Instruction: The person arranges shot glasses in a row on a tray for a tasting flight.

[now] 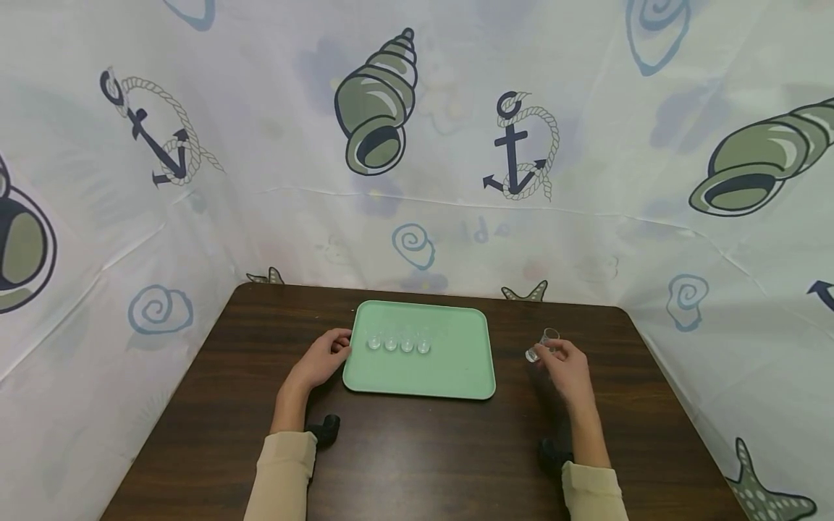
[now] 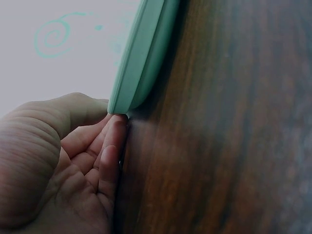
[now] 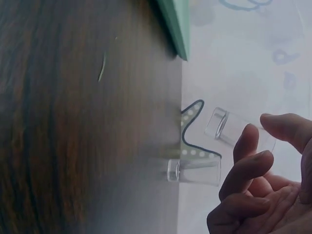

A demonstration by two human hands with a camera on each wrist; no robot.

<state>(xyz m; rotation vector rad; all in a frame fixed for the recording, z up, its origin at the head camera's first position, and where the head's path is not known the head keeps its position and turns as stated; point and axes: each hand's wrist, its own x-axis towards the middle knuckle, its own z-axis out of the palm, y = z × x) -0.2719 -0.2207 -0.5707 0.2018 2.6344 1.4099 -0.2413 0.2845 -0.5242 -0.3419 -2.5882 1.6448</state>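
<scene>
My left hand (image 1: 323, 356) is at the left edge of a mint-green tray (image 1: 456, 376). In the left wrist view, thumb and fingers pinch the tray's rim (image 2: 139, 63). A row of several small clear shot glasses (image 1: 407, 345) stands on the tray, left of its middle. To the right of the tray, my right hand (image 1: 565, 369) holds a clear shot glass (image 3: 219, 124) between thumb and fingertips, tilted and lifted off the table. Another shot glass (image 3: 197, 171) stands upright on the table close by the fingers in the right wrist view.
The dark brown wooden table (image 1: 404, 463) ends at a printed cloth backdrop (image 1: 449, 145) with shells and anchors. Dark straps with black devices (image 1: 326, 430) are on both wrists, below light sleeves. A thin pale scrap (image 3: 102, 67) lies on the table.
</scene>
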